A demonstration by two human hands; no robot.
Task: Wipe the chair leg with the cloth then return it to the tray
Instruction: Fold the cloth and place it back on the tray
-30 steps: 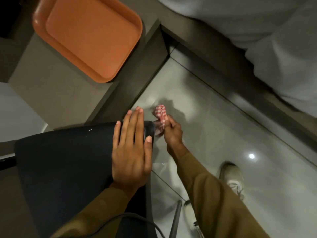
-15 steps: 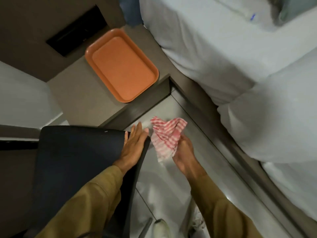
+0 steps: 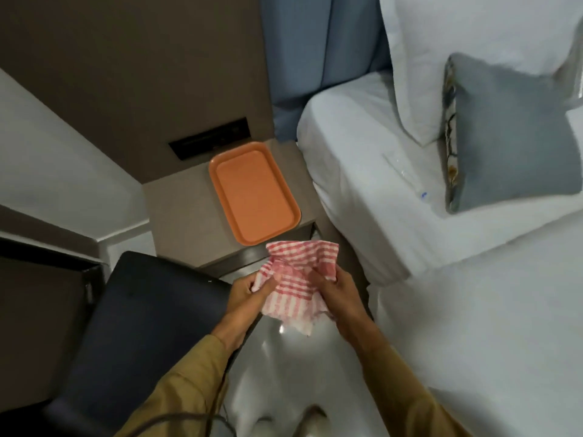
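While both hands hold it up in the air above the pale floor (image 3: 274, 367), the red-and-white checked cloth (image 3: 296, 279) hangs crumpled between them, just short of the near corner of the orange tray (image 3: 252, 190) and not touching it. The left hand (image 3: 244, 291) is closed around the cloth's left edge, thumb pressed over the fabric; the right hand (image 3: 339, 290) is pinched shut on the right edge, fingers curled in. The tray sits bare on a grey-brown bedside table (image 3: 176, 216), beside the white bed (image 3: 410, 216) with its grey cushion (image 3: 504, 137). A dark chair (image 3: 142, 326) stands to the left, its seat just beside the left wrist; the chair's leg cannot be seen from here
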